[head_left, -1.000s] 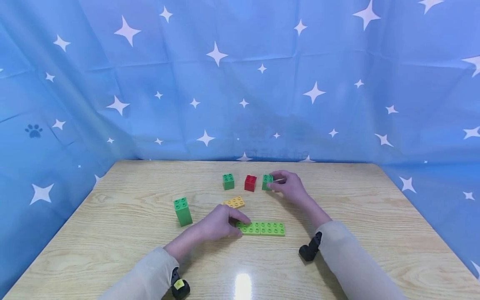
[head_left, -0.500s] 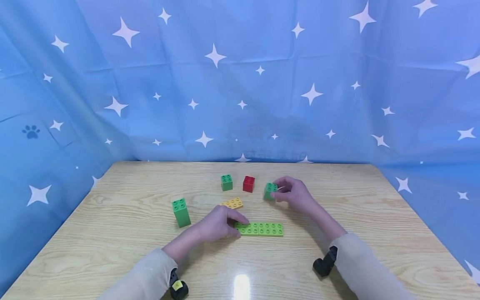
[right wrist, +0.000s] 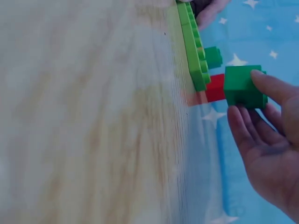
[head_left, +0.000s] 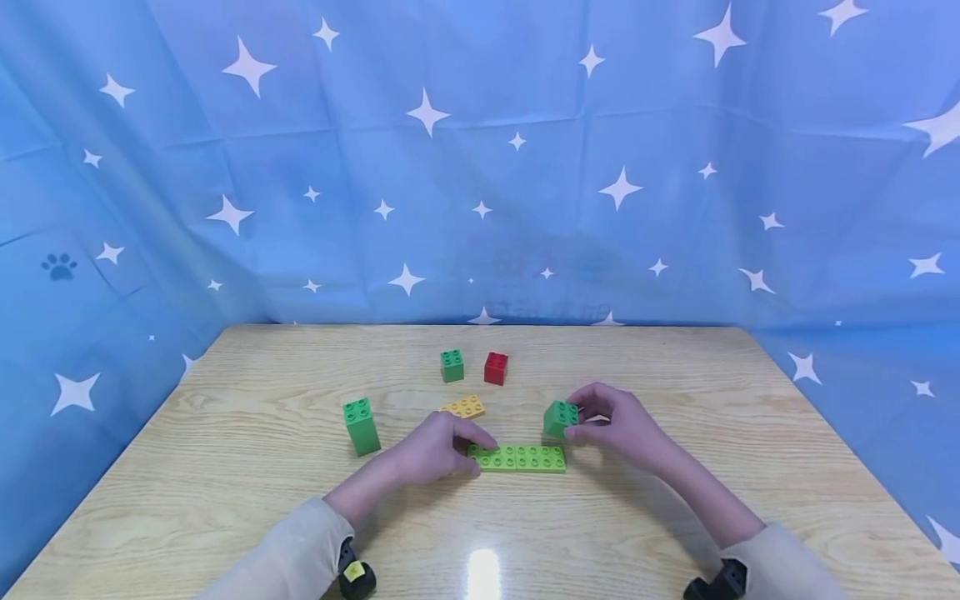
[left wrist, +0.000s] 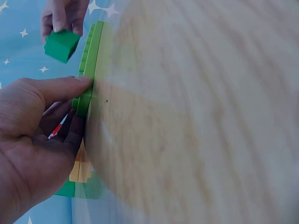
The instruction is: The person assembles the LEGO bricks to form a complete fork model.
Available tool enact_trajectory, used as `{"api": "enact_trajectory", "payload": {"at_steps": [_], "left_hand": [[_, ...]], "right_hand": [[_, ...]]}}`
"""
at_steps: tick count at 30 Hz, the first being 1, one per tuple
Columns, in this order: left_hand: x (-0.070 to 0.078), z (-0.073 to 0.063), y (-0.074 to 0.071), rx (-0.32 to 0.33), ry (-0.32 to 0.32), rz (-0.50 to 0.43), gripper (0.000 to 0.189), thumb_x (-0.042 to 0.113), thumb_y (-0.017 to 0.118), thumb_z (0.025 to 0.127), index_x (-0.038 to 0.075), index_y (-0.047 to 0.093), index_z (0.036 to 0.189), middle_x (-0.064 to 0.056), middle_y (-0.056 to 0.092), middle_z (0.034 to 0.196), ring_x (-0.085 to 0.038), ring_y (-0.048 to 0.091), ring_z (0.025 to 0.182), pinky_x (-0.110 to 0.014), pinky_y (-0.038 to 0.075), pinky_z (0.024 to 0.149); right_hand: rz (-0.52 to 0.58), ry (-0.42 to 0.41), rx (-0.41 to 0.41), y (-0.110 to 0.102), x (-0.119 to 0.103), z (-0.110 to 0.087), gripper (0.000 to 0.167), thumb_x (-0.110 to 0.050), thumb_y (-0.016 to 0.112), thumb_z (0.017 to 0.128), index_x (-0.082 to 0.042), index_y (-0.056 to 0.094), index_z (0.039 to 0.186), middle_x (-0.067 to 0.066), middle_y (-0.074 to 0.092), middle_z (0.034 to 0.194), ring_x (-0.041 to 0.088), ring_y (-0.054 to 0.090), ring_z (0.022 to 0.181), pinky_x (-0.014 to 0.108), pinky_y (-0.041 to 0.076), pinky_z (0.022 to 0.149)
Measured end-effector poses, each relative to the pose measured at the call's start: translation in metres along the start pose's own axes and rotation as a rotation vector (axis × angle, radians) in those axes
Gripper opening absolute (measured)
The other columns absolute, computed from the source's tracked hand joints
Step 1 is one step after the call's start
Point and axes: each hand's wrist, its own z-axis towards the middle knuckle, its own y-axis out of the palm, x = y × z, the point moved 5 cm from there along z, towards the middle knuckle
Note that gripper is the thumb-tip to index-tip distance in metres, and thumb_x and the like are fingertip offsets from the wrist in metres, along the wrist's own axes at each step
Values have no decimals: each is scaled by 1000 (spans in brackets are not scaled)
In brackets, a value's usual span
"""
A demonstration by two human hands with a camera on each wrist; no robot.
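My right hand pinches a green toy building brick between thumb and fingers. In the right wrist view that green brick is tilted and off the table. It hangs just behind the right end of two flat light green bricks, which lie end to end with studs up. My left hand holds the left end of this light green row, thumb on the near side and fingers across the top. Seen from the left wrist, the thumb presses against the light green row. The left fingertips are partly hidden.
A small green brick and a red brick stand at the back. A yellow brick lies behind the left hand, partly covered by it. Left of that stands a tall green brick. A blue star-patterned curtain hangs behind the wooden table.
My right hand has lifted the green brick from beside the red one and brought it nearer, slightly right, above the row's right end. The left hand stays on the light green bricks.
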Motion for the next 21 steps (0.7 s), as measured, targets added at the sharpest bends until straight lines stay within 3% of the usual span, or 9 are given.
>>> {"api": "enact_trajectory", "payload": {"at_steps": [8,21], "left_hand": [[0,0,0,2,-1,9,34,-2,82,83,13,80,113,5,74,114,-13,64,106,-28,54,86],[2,-1,0,0,2,5,33,-3,81,83,12,80,113,3,74,114,-13,64,108,-29,54,88]], "right_hand": [[38,0,-56,4,-8,-19,42,-8,83,85,6,62,119,12,68,105,25,66,96,29,58,77],[70,-1,-95,12,-4,-25,40,-1,84,82,7,63,115,13,65,102,25,66,94,27,59,77]]}}
